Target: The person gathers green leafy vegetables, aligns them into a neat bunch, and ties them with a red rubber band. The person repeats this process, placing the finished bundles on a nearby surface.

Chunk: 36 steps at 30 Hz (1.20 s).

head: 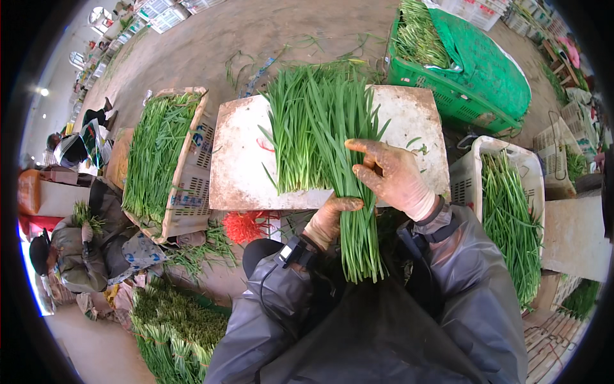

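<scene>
My left hand, in a stained thin glove, is closed round a bunch of green garlic chives, its thumb across the stems. The pale cut ends point down towards my lap and the leaves reach up over the board. My right hand, gloved too, is at the bunch's right side with its forefinger extended and fingers apart; whether it touches the leaves I cannot tell. A pile of chives lies on the worn white board, left of the bunch. A red tie lies on the board beside the pile.
Crates of chives stand at left and right. A green crate, partly covered, is at the upper right. Red ties hang below the board's near edge. Tied bundles lie lower left, near a seated co-worker.
</scene>
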{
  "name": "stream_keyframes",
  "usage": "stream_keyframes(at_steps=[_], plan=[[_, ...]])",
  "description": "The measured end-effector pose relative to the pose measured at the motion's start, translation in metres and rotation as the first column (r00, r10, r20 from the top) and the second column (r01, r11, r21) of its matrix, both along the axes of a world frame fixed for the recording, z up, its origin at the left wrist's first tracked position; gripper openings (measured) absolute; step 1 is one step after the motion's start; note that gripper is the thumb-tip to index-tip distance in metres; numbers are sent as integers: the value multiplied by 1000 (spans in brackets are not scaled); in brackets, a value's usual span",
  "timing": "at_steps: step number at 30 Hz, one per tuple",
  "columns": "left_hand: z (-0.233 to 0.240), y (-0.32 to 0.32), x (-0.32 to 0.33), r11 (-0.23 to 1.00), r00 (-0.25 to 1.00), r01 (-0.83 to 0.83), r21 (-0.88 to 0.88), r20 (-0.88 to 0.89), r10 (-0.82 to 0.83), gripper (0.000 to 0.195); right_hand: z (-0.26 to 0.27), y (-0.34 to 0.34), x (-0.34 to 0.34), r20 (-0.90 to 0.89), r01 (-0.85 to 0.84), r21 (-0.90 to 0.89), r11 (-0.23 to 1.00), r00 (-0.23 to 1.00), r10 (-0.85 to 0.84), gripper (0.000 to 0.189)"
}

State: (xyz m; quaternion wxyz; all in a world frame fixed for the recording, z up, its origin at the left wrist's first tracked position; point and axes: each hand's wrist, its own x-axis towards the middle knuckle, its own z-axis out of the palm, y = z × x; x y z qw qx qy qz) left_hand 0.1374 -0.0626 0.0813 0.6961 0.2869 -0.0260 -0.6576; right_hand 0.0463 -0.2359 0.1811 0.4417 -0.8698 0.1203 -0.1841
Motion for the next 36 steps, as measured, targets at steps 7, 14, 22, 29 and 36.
stream_keyframes(at_steps=[7, 14, 22, 29, 36], plan=[[-1, 4, -1, 1000, 997, -14, 24, 72, 12, 52, -12, -6, 11, 26, -109, -51, 993, 993, 111, 14], [5, 12, -1, 999, 989, -31, 14, 148, 29, 49, -19, 0, 13, -28, -96, 426, 900, 993, 119, 16], [-4, 23, 15, 997, 993, -36, -73, 112, 44, 55, -34, -56, -2, 231, 512, -213, 832, 854, -466, 30], [23, 53, 62, 953, 950, -266, -147, 126, 285, 94, -39, -46, -20, -283, 129, -32, 991, 950, -133, 49], [45, 117, 129, 878, 814, -465, -117, 334, 476, 75, -49, -1, 16, -320, -175, 261, 949, 912, 257, 55]])
